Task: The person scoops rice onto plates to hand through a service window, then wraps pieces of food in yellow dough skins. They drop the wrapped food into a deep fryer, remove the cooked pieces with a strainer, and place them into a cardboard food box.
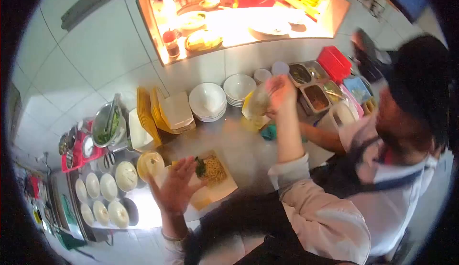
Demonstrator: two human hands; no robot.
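Head view: L hand [178,188], fingers spread, grips nothing; just right of its palm sits a plate [224,187] of noodles [215,168] w/ greens [200,167]. Plate prob. rigid, food soft, slippery; best held by opp. rims. R hand [282,93], raised, blurred: grip can't be told.

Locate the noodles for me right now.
In the head view, the noodles lie just below and left of the picture's centre, in a pale container, with dark greens beside them and the left hand further left.
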